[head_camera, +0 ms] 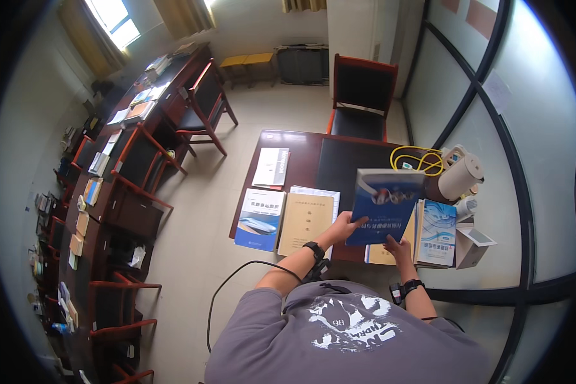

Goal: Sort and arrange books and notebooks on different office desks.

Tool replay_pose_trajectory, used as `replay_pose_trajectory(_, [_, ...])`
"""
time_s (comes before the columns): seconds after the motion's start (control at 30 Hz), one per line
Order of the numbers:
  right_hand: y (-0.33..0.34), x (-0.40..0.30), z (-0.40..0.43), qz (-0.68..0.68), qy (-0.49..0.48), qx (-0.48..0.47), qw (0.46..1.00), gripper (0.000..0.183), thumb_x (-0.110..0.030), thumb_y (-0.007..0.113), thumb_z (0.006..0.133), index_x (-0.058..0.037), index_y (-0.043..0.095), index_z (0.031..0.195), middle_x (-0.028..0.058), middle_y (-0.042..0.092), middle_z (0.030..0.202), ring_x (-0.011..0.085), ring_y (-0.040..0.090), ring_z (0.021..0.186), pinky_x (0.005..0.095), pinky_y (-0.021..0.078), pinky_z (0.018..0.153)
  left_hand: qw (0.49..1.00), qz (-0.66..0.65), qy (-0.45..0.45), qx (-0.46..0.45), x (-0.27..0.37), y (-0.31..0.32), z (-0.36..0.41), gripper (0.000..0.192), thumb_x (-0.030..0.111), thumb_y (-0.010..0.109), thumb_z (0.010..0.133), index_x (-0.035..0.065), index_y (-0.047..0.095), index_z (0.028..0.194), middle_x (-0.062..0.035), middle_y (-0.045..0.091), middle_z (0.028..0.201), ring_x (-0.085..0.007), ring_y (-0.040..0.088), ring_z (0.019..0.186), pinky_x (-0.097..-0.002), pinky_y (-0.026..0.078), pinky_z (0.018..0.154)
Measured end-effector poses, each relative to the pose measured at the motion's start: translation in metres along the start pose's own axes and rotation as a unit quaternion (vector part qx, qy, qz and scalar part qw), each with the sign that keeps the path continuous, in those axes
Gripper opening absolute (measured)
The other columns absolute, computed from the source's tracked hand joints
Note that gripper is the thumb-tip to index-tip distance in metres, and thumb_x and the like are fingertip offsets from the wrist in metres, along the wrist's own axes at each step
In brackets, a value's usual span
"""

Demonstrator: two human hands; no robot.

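Observation:
A thick blue paperback book (383, 206) is raised over the near edge of the dark wooden desk (297, 141). My left hand (348, 227) grips its left edge, and my right hand (400, 250) holds its bottom edge. Its cover lettering appears upside down. To the left on the desk lie a white-and-blue book (259, 221), a tan paper-covered booklet (305, 223) over some white papers, and a white notebook (270, 166) farther back. Partly hidden under the raised book is another tan booklet (380, 254), beside a light-blue book (437, 233) on a stack.
A cream electric kettle (461, 175), a coiled yellow cable (417, 161) and a white box (473, 247) crowd the desk's right side. Behind it stands a chair (362, 96). A glass partition (499, 192) borders the right. Chairs and a long book-laden desk (110, 158) line the left.

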State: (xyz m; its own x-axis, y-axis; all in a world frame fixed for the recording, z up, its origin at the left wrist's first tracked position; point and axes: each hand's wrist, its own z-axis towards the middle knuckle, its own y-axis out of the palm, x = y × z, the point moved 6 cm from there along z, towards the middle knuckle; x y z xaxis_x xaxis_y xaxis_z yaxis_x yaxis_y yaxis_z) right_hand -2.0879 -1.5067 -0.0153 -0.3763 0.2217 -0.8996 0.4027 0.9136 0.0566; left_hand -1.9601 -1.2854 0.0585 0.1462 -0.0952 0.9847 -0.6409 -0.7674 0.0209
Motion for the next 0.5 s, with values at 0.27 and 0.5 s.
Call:
replay_pose_trajectory(0.27, [0.161,-0.014,0.014,0.226,0.091,-0.249,0.937,0.039,-0.017,0.064,0.095,-0.0042,0.052,0.13,0.0109,0.061,0.124,0.0228,0.06,0.114,0.0395,0.0504,0.098,0.958,-0.254,-0.124,0.043,-0.043,-0.056,-0.044,0.041,0.027,0.063,0.097,0.0098,0.053,0.133,-0.0051,0.057,0.13,-0.0203,0.059,0.115,-0.0411,0.053,0.092])
replay_pose_trajectory(0.5, [0.219,-0.061,0.03,0.034,-0.041,-0.315,0.948,0.032,-0.013,0.066,0.094,0.0018,0.061,0.122,0.0057,0.068,0.113,0.0132,0.063,0.1,0.0298,0.05,0.093,0.796,-0.568,-0.207,0.0,-0.125,-0.156,-0.116,0.064,0.051,0.066,0.09,0.0139,0.047,0.138,-0.0116,0.056,0.132,-0.0299,0.048,0.128,-0.0471,0.038,0.108])
